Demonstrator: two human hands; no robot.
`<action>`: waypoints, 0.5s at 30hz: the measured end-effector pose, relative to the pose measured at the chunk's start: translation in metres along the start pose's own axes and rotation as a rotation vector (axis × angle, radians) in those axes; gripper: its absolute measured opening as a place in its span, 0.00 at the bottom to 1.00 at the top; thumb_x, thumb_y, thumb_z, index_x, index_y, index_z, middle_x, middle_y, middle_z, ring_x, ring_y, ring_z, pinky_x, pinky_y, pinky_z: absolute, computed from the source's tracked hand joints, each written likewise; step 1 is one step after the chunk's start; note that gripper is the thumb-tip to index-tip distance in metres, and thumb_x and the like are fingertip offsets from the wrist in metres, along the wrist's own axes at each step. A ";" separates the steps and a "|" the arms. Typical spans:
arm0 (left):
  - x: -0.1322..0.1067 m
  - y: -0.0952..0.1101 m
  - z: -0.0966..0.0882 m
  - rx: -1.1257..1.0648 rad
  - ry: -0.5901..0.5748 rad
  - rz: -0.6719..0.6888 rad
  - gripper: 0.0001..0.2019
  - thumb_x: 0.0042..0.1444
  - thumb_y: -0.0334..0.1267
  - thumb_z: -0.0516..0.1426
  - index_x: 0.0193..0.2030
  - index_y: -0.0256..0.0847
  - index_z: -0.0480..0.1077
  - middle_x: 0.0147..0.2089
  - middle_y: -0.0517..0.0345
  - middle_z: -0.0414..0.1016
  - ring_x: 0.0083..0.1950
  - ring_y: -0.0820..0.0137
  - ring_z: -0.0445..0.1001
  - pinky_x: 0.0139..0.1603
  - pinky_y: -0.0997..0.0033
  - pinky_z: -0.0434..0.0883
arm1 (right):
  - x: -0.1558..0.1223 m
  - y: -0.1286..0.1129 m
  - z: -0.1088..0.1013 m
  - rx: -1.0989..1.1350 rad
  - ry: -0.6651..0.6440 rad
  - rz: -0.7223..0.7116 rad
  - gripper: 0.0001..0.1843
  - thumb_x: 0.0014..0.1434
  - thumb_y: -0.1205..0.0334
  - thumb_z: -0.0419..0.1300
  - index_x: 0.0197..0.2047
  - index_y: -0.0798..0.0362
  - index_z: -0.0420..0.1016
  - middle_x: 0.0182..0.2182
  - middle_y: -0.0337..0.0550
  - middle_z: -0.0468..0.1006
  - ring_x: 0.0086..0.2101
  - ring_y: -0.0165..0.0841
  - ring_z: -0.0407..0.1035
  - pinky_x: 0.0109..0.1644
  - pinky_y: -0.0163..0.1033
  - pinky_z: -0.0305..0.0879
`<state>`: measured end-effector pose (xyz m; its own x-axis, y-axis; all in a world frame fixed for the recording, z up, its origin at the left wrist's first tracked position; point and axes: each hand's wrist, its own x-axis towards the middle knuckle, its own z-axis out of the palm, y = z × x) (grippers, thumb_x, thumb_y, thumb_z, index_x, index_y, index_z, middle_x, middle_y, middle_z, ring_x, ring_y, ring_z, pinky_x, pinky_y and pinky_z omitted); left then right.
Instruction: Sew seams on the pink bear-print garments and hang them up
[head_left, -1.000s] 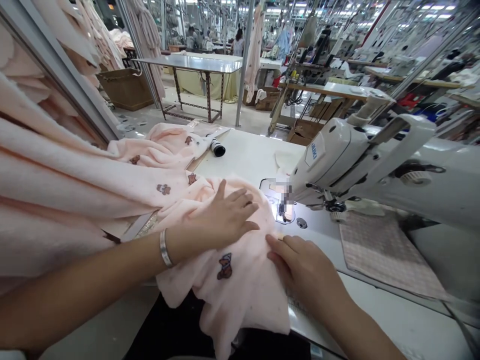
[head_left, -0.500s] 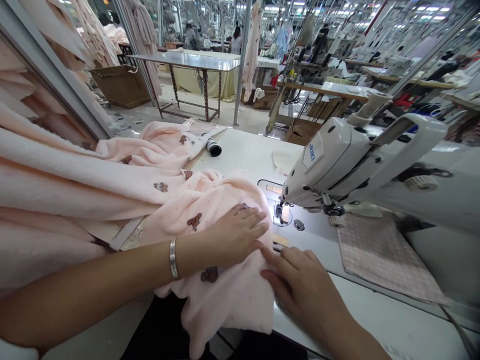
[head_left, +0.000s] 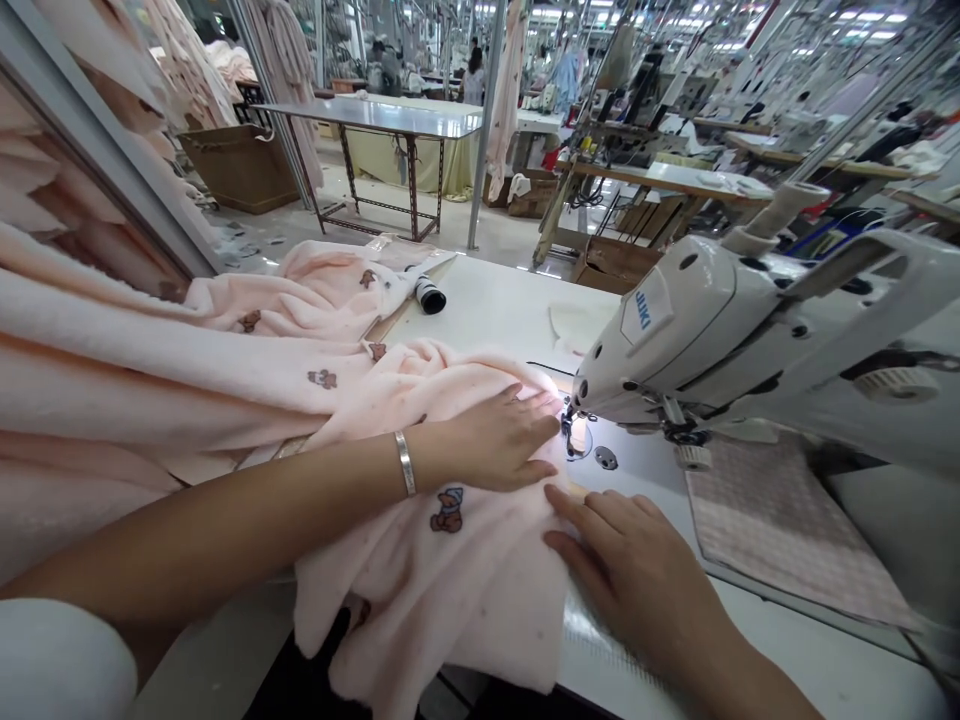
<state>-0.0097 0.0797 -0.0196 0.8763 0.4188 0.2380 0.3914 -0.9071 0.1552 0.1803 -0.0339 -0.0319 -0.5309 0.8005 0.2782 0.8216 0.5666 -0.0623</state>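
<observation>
Pale pink plush fabric (head_left: 487, 590) with small bear figures spreads over the white sewing table and hangs off its front edge. My left hand (head_left: 502, 440) lies flat on it, fingers spread, the fingertips close beside the presser foot (head_left: 571, 425) of the white sewing machine (head_left: 675, 320). A silver bracelet (head_left: 405, 463) circles the left wrist. At the fabric's right edge, my right hand (head_left: 630, 555) touches the cloth with index finger and thumb, which are apart; its other fingers are bent. The machine's lamp lights the needle area. Whether fabric lies under the foot is hard to see.
A pink checked cloth (head_left: 787, 530) lies under the machine arm. Behind the fabric sits a black-and-white roll (head_left: 430, 294). More pink fabric (head_left: 112, 360) drapes at left by a metal post. Beyond are a steel-topped table (head_left: 390, 118), a brown box (head_left: 240, 170) and a distant person (head_left: 474, 78).
My left hand and the fabric beneath it have slid right, up to the presser foot. My right hand has shifted slightly right with the fabric edge. The machine appears farther right in view.
</observation>
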 end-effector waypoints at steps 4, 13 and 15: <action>0.009 -0.008 0.002 -0.021 0.024 0.039 0.16 0.60 0.46 0.50 0.45 0.33 0.65 0.55 0.42 0.67 0.55 0.58 0.67 0.56 0.59 0.62 | 0.001 0.003 0.000 -0.011 0.018 -0.003 0.16 0.66 0.59 0.49 0.52 0.57 0.68 0.28 0.39 0.70 0.29 0.32 0.64 0.36 0.39 0.53; 0.000 0.021 -0.004 0.037 -0.024 0.026 0.03 0.57 0.31 0.53 0.35 0.37 0.68 0.38 0.52 0.72 0.40 0.64 0.68 0.41 0.64 0.64 | -0.003 -0.004 -0.001 -0.045 0.087 -0.019 0.15 0.64 0.62 0.52 0.51 0.59 0.70 0.30 0.45 0.72 0.29 0.33 0.63 0.32 0.40 0.55; -0.009 0.028 -0.001 0.002 -0.023 0.087 0.04 0.57 0.29 0.53 0.33 0.37 0.69 0.37 0.54 0.71 0.39 0.66 0.68 0.41 0.64 0.64 | -0.008 -0.012 -0.004 -0.005 0.138 -0.064 0.12 0.61 0.65 0.56 0.47 0.58 0.73 0.36 0.48 0.75 0.36 0.37 0.66 0.36 0.42 0.59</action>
<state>-0.0069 0.0510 -0.0168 0.9132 0.3377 0.2281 0.3143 -0.9399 0.1331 0.1757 -0.0477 -0.0299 -0.5485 0.7282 0.4108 0.7884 0.6141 -0.0359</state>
